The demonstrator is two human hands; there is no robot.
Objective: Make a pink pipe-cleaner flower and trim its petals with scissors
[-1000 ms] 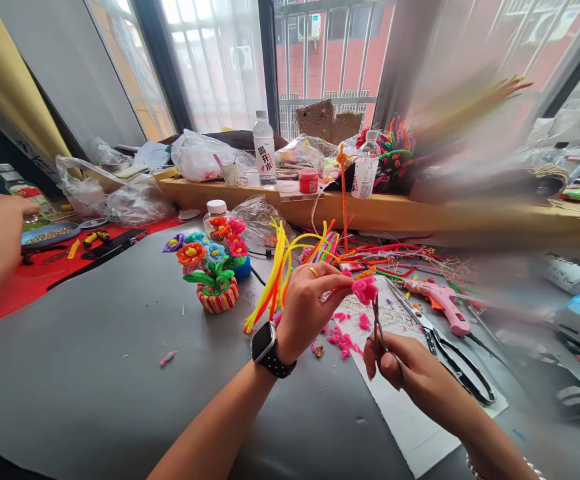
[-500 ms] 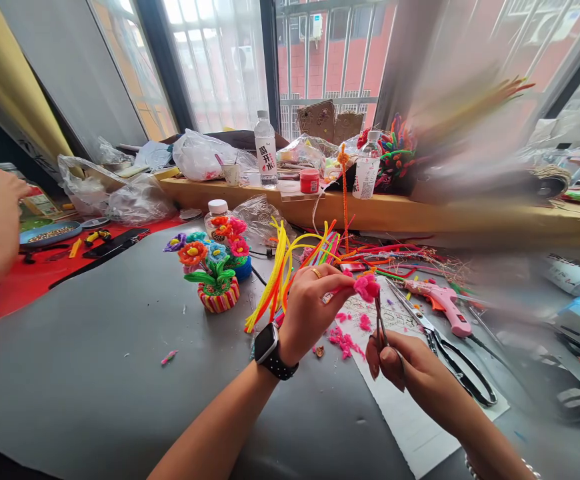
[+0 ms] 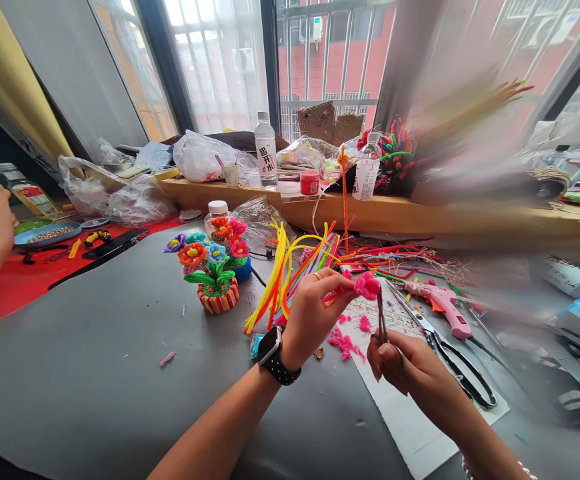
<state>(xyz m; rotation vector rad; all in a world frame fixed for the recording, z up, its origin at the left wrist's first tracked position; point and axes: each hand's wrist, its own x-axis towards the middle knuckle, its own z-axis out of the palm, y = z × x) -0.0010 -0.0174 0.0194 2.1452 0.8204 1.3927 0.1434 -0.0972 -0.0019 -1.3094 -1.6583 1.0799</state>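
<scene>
As left hand pinches it | pink flower — fuzzy, lobed

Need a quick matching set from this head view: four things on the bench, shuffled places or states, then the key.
Things
1. pink fuzzy piece
2. small scissors
3. glue gun
4. striped pot

Places or states
A. lying to the right of the large scissors
B. standing upright, with colourful flowers above it
C. held in the right hand
D. pinched by the left hand

Pairs
1-D
2-C
3-A
4-B
</scene>
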